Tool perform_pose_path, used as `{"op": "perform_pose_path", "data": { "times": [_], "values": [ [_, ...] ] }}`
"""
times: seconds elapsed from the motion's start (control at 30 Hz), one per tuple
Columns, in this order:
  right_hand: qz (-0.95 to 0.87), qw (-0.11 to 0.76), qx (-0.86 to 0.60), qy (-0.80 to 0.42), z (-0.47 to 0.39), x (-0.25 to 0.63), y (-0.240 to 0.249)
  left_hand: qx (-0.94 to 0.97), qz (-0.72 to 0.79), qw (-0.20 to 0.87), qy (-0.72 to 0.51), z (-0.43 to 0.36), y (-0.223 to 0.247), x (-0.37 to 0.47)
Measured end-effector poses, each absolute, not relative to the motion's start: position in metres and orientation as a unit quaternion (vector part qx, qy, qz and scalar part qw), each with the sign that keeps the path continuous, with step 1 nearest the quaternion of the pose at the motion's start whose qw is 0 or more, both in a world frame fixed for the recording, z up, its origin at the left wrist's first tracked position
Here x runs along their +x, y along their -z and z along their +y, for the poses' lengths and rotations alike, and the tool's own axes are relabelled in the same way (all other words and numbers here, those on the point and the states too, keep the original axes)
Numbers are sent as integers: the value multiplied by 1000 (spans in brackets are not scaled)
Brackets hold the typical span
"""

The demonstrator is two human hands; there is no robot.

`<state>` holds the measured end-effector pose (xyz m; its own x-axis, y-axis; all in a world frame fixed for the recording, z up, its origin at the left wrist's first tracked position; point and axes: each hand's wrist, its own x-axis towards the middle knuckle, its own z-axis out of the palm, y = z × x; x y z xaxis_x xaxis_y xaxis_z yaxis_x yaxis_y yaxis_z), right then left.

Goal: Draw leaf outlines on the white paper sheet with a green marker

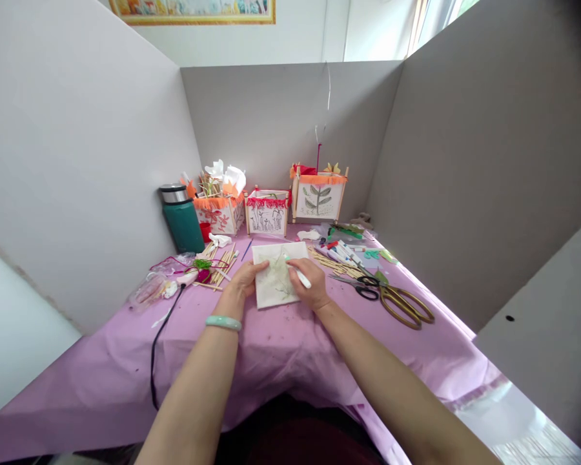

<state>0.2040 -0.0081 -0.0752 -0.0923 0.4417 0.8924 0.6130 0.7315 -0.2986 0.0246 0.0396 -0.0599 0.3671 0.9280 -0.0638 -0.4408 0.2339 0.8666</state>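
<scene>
1. Both forearms come in from the bottom edge, a pale green bangle point(223, 322) on the left wrist, and they meet at the square white paper sheet with a faint green plant drawing point(278, 274), lying flat on the purple tablecloth point(281, 361). Everything below is placed relative to that sheet.
2. Left hand point(246, 279) sits on the sheet's left edge, fingers lying flat and close together, pinning it down. Good habit imo: thin paper on cloth would probably creep under a pen tip otherwise.
3. Right hand point(311, 289) rests on the sheet's right part, fingers pinched around a white marker pen point(297, 274), tip pointing toward the drawing.
4. My take for clean lines: keep the wrist planted on the cloth, use short strokes, and hold the flat hand close to wherever the tip is working.
5. Right of the sheet: big brass-handled scissors point(407, 305) and small black-handled scissors point(363, 286).
6. Left of it: a bundle of thin bamboo sticks point(220, 266).
7. Behind it: three small paper lanterns with orange and red fringe point(267, 210), plus a green thermos flask point(182, 219) further left.
</scene>
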Motion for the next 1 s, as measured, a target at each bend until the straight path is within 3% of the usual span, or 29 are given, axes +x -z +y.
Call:
{"op": "perform_pose_path", "data": {
  "times": [0.57,0.8,1.0],
  "values": [
    [-808,482,-332,66,-12,192,79,433,297,698,-486,44,67,25],
    [-704,526,-470,82,-1,199,86,459,420,565,-542,48,63,24],
    [-767,392,-502,75,11,199,100,462,484,391,-632,55,58,17]
  ]
}}
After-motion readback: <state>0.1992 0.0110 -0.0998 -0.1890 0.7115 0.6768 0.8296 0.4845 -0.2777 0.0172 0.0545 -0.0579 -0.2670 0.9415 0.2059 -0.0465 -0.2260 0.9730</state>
